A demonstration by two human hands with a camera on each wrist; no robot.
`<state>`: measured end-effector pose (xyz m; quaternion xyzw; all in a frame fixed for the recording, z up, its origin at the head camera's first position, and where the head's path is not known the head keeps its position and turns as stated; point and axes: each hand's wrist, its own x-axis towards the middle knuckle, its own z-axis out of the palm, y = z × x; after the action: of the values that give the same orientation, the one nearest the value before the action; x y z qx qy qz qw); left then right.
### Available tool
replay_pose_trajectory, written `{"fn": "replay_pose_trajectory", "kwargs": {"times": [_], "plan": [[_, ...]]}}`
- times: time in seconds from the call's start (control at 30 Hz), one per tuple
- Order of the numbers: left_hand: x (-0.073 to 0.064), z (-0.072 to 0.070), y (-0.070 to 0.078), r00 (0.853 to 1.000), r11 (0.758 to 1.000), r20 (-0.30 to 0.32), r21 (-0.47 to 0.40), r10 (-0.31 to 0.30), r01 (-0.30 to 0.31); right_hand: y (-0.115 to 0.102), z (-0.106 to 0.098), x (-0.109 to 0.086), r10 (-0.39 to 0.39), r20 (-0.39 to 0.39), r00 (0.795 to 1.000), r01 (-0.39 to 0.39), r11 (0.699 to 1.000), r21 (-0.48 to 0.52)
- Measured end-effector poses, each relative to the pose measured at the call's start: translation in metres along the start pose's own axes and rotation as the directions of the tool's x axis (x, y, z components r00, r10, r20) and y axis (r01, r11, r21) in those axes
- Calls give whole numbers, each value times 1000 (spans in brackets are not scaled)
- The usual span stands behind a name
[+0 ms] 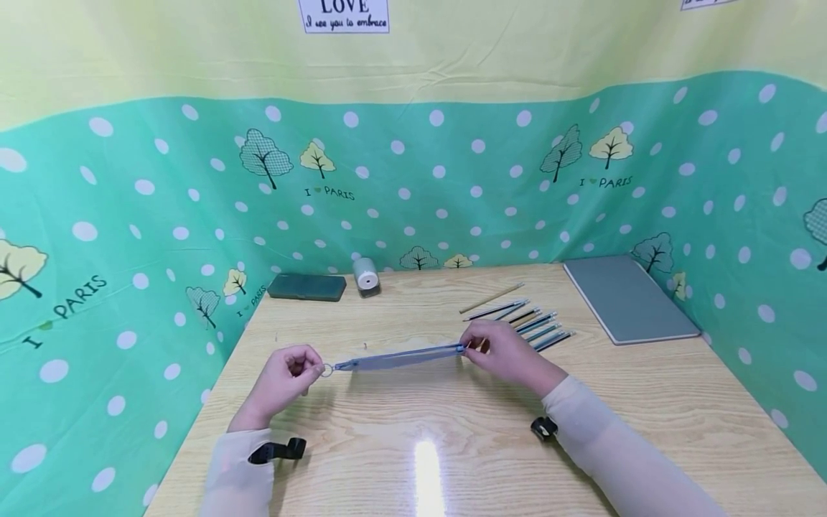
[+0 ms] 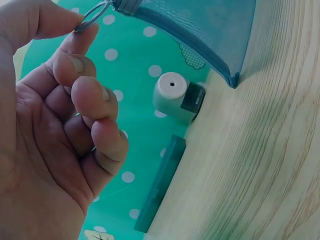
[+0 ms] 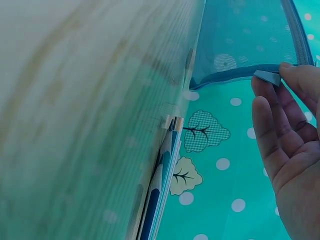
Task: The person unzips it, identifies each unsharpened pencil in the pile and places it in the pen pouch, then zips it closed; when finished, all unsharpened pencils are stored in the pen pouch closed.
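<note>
Holding a blue see-through mesh zip pouch (image 1: 407, 357) above the wooden bench (image 1: 362, 438) looks like the step: left hand (image 1: 284, 377) pinching its grey loop (image 2: 95, 19), right hand (image 1: 507, 352) its blue-grey tab (image 3: 268, 77), pouch between. Next move probably needs steady pinches.

A wood-grain table (image 1: 362, 452) bears a green case (image 1: 307, 287), a sharpener (image 1: 366, 275), loose pencils (image 1: 544, 332) and a grey board (image 1: 627, 298).

in the head view the right hand (image 1: 507, 352) is hiding the ends of several pencils (image 1: 536, 322) while the edges are cropping a white printed label (image 1: 344, 14) and both sleeves (image 1: 627, 449), the mesh pouch (image 2: 220, 30) is running past the left wrist view's top, and the right wrist view's tabletop (image 3: 65, 125) is looking blurred.
</note>
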<state>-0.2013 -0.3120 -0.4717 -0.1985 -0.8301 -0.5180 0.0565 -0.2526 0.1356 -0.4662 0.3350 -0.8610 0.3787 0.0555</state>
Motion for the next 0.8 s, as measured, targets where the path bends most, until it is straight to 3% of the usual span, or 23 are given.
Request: {"fn": "replay_pose_trajectory", "kwargs": {"times": [0.3,0.6,0.8], "plan": [[6,15,2,999,999,3,-18,35,-35,2,1,1,-4,2,1000,4,1000,3],[13,45,23,990,989,45,58,135,-138,2,1,1,-3,-6,1000,4,1000,4],[14,57,29,986,981,80,121,144,-153,2,1,1,1,-5,1000,-1,1000,7]]}}
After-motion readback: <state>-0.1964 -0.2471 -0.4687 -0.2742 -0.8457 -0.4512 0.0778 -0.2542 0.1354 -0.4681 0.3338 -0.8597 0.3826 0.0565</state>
